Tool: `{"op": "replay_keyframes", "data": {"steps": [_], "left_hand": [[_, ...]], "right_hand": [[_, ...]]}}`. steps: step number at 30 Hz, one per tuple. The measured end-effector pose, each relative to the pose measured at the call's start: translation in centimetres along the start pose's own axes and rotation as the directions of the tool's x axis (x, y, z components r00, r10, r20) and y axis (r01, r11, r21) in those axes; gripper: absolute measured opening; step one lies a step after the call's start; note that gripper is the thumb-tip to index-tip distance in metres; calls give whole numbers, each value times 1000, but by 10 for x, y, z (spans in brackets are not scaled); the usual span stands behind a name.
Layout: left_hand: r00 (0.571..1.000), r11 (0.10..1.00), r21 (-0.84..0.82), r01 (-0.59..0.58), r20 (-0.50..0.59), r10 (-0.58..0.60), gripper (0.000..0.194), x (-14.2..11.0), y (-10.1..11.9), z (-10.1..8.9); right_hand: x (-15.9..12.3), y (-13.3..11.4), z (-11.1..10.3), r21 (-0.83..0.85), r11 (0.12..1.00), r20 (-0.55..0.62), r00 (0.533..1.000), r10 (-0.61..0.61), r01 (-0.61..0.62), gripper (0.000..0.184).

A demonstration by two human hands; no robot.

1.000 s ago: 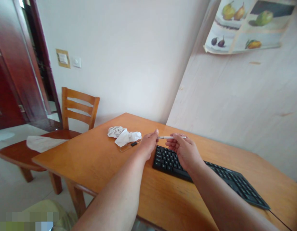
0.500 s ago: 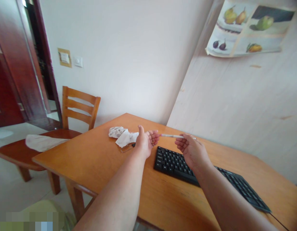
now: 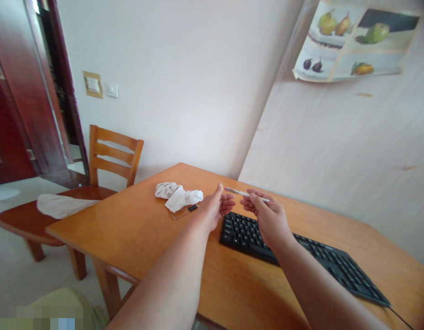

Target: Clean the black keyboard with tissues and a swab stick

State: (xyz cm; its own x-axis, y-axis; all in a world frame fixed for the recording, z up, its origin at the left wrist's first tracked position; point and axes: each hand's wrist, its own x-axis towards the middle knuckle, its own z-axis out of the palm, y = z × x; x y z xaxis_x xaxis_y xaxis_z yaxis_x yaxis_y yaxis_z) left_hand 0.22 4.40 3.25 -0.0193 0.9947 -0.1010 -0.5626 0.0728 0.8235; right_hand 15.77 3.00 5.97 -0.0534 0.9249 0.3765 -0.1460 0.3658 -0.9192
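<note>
On the wooden counter, the black keyboard lies at four o'clock, partly beneath the right hand. That hand pinches a thin white stick, its reddish tip pointing to nine o'clock, near the left thumb; whether they touch, I cannot tell. The left hand, at six o'clock, is open, thumb raised, fingers loosely bent. Farther off are a small black piece at seven, crumpled white tissue at eight, and a chair at nine.
</note>
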Motion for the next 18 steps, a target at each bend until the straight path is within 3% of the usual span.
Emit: {"op": "replay_keyframes", "data": {"steps": [3, 7, 12, 18], "left_hand": [[998, 998, -44, -38, 54, 40, 51, -1, -2, 1], [995, 995, -79, -69, 67, 74, 30, 0, -3, 0], [990, 995, -57, -83, 112, 89, 27, 1, -5, -1], [985, 994, -35, -106, 134, 110, 21, -2, -5, 0]], "right_hand": [[-7, 5, 0, -227, 968, 132, 988, -83, 112, 31], [-14, 7, -2, -442, 861, 276, 952, -136, 251, 28], [-16, 12, -7, -612, 777, 233, 973, 3, 144, 41], [-20, 15, -10, -691, 708, 213, 977, 6, 147, 37]]}}
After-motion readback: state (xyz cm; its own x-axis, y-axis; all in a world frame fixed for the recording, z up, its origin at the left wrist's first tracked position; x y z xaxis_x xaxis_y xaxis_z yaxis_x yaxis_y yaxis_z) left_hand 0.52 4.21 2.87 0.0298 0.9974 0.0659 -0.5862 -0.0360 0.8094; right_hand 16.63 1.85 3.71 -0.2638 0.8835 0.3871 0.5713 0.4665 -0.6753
